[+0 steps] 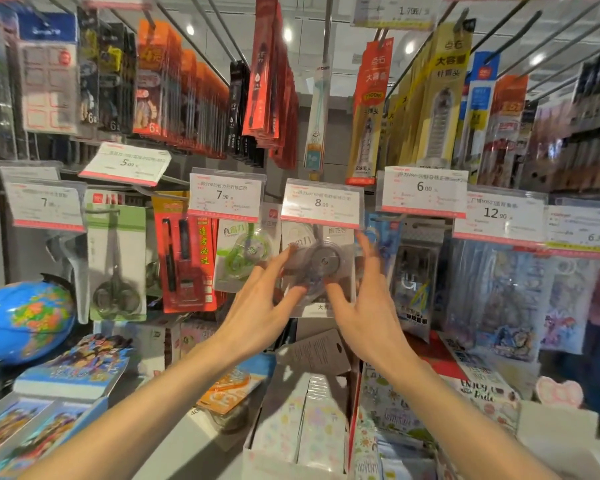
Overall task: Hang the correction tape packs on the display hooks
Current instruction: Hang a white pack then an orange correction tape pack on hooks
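A clear correction tape pack (321, 261) with a grey round reel hangs in front of me, just below the 8.00 price tag (321, 202). My left hand (260, 303) grips its left edge, thumb under the reel. My right hand (364, 306) holds its right edge, fingers pointing up. The price tag hides the display hook above it. A green correction tape pack (239, 254) hangs right beside it on the left, under the 7.90 tag. An orange correction tape pack (222, 389) lies on the shelf below my left forearm.
Scissors (116, 265) and a red pen pack (184, 254) hang further left, and blue packs (413, 282) hang to the right. Long rows of pen packs hang overhead. On the shelf below stand a globe (25, 320) and a white box of cards (302, 427).
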